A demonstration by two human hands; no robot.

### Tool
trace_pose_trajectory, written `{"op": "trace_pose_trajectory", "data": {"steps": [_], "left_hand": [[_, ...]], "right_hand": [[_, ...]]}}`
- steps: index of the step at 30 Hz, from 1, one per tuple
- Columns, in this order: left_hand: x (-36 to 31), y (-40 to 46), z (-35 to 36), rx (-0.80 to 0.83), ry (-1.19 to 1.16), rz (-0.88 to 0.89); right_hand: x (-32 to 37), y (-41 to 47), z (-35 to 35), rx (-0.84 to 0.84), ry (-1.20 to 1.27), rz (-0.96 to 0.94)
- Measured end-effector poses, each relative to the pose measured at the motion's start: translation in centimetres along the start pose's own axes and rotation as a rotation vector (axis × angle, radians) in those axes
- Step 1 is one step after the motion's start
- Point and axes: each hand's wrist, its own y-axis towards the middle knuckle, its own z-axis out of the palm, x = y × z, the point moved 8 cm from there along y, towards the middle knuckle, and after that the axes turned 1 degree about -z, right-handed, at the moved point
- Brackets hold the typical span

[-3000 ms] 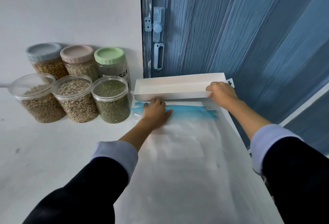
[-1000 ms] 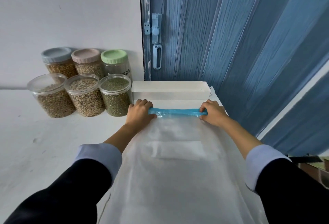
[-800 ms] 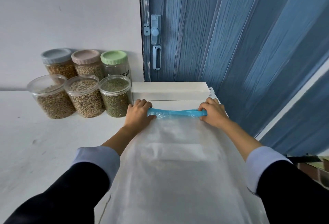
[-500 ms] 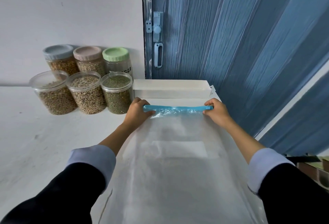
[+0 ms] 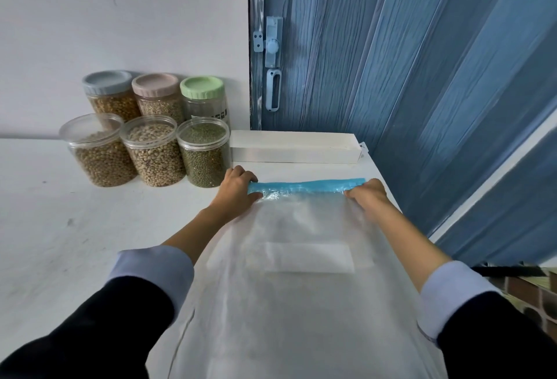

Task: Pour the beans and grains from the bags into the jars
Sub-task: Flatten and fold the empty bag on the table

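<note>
A large clear plastic bag (image 5: pixel 301 288) with a blue zip strip (image 5: pixel 304 185) lies flat on the white table (image 5: pixel 75 228), its far end rolled up. My left hand (image 5: pixel 236 192) grips the left end of the blue roll and my right hand (image 5: pixel 366 195) grips the right end. Three open jars stand at the left: brown beans (image 5: pixel 96 149), pale beans (image 5: pixel 152 149) and green mung beans (image 5: pixel 203 151). Behind them are three lidded jars with a grey-blue lid (image 5: pixel 107 82), a pink lid (image 5: pixel 155 84) and a green lid (image 5: pixel 202 87).
A long white open box (image 5: pixel 295 149) lies just beyond the bag, against a blue folding door (image 5: pixel 391 62) with a latch and handle (image 5: pixel 273 89). A white wall backs the jars. The table's right edge (image 5: pixel 388 195) runs beside my right hand.
My right hand left the white box and both hands took hold of the bag's blue end, which is now rolled into a tight strip. The view has tilted slightly.
</note>
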Motion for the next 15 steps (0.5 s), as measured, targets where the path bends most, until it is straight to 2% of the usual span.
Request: {"op": "trace_pose_trajectory", "data": {"steps": [2,7,12,15], "left_hand": [[0.3,0.0,0.1,0.012,-0.005,-0.023],[-0.3,-0.6,0.1,0.039,0.08,-0.023],[-1.4,-1.1,0.6,0.101,0.232,0.033],[-1.5,-1.1,0.6,0.108,0.195,0.024]], "right_hand": [[-0.3,-0.1,0.1,0.013,-0.068,0.004],[0.4,-1.3,-0.7,-0.144,-0.423,-0.114],[0.6,-1.6,-0.4,-0.136,-0.44,-0.132],[0.7,-1.9,-0.6,-0.145,-0.464,-0.1]]}}
